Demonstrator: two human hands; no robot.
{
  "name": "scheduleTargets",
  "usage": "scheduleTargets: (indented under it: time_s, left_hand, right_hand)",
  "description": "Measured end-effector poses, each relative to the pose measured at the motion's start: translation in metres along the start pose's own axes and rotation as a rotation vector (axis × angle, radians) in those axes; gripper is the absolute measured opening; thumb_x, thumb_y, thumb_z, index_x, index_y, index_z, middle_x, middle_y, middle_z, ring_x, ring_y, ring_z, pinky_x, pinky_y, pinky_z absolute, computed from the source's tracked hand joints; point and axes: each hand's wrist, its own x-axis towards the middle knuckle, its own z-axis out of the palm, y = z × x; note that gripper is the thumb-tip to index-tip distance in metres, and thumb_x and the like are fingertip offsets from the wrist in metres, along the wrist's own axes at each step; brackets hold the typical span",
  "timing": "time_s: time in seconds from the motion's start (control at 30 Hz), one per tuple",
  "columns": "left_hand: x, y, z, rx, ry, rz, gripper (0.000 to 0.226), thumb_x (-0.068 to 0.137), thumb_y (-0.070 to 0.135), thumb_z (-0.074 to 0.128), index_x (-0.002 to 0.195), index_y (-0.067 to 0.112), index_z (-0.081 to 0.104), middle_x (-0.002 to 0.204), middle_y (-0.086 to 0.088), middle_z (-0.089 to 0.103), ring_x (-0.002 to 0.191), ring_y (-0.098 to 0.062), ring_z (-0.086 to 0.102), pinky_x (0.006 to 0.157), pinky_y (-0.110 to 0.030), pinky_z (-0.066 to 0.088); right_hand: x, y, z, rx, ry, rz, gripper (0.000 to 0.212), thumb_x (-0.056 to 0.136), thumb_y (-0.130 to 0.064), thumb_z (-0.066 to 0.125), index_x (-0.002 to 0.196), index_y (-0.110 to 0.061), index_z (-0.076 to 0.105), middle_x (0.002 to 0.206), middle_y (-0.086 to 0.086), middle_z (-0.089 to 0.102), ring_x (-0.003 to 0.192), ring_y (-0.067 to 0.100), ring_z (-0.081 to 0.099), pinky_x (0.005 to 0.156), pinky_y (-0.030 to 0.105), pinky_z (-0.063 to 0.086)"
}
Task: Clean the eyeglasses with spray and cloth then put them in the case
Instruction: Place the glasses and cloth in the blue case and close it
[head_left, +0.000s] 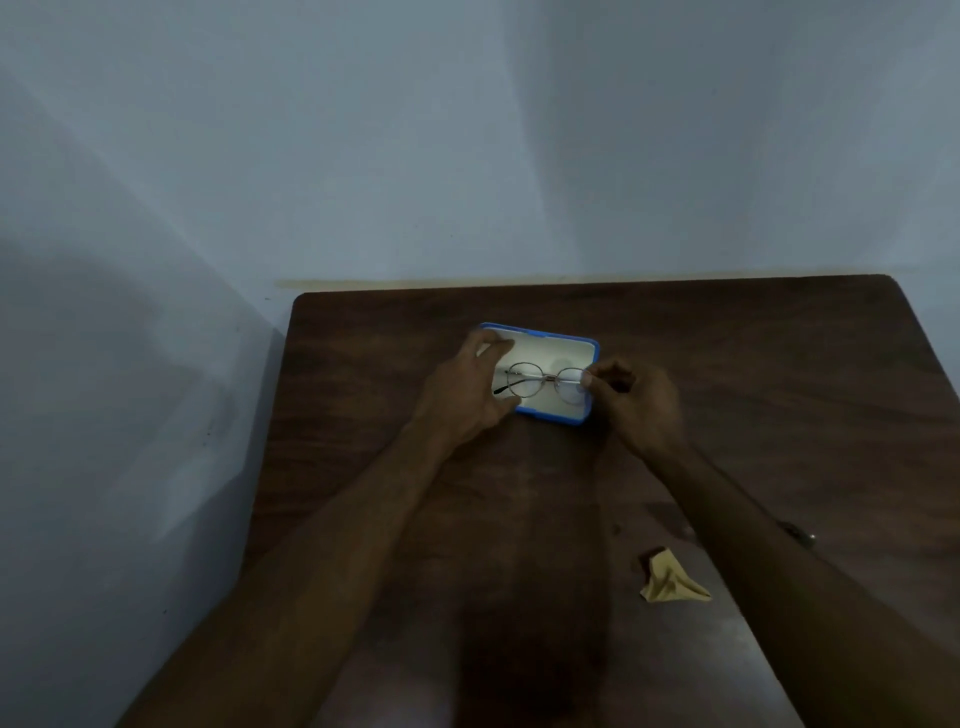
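A: Entry, largest first. Dark wood table (727, 364) set against the wall. Blue case (545, 413) lies open near its far middle, pale lining up.

B: And the hands?

A: Left hand (467, 395) is spread, fingers curled round the case's left end, steadying it. Right hand (639, 400) is pinched on the right rim of the glasses (540, 382), thumb and fingertip closed there.

B: Where do the glasses sit?

A: Folded, over the lining inside the case. Resting or just above it, cannot tell.

B: Handling?

A: Judged: thin wire frame, very light, bends easily, lenses smear and scratch. Hold by the rim edge or hinge, never the lens face.

B: Cloth?

A: Yellow cloth (672, 577) crumpled near the right forearm, well apart. No spray visible.
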Motion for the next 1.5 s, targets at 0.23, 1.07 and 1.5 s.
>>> scheduleTargets:
  time_s: [0.23,1.07,1.5]
  left_hand:
    - [-0.003,0.004,-0.001,0.051,-0.038,-0.024,0.085,0.086,0.049,0.078,0.157,0.02,0.043,0.157,0.007,0.032,0.114,-0.02,0.063,0.095,-0.04,0.059]
    - [-0.023,0.007,0.016,0.033,0.124,-0.011,0.077,0.085,0.045,0.076,0.15,0.014,0.05,0.154,0.001,0.038,0.107,-0.02,0.066,0.084,-0.039,0.062]
    - [-0.046,0.003,0.03,-0.101,0.326,0.102,0.055,0.09,0.031,0.079,0.139,0.013,0.063,0.141,-0.002,0.056,0.112,-0.014,0.063,0.08,-0.033,0.062]
  right_hand:
    - [0.01,-0.008,0.021,-0.21,-0.055,-0.058,0.008,0.1,-0.028,0.065,0.1,-0.02,0.069,0.097,-0.009,0.065,0.089,0.006,0.06,0.072,0.023,0.048]
    - [-0.009,-0.005,0.036,-0.649,0.0,-0.287,0.025,0.099,-0.026,0.063,0.12,-0.013,0.068,0.119,0.009,0.063,0.116,0.025,0.051,0.08,0.034,0.046]
    - [-0.014,0.005,0.037,-0.588,0.081,-0.366,0.027,0.092,-0.024,0.071,0.114,-0.009,0.07,0.109,0.011,0.062,0.107,0.032,0.056,0.079,0.04,0.051]
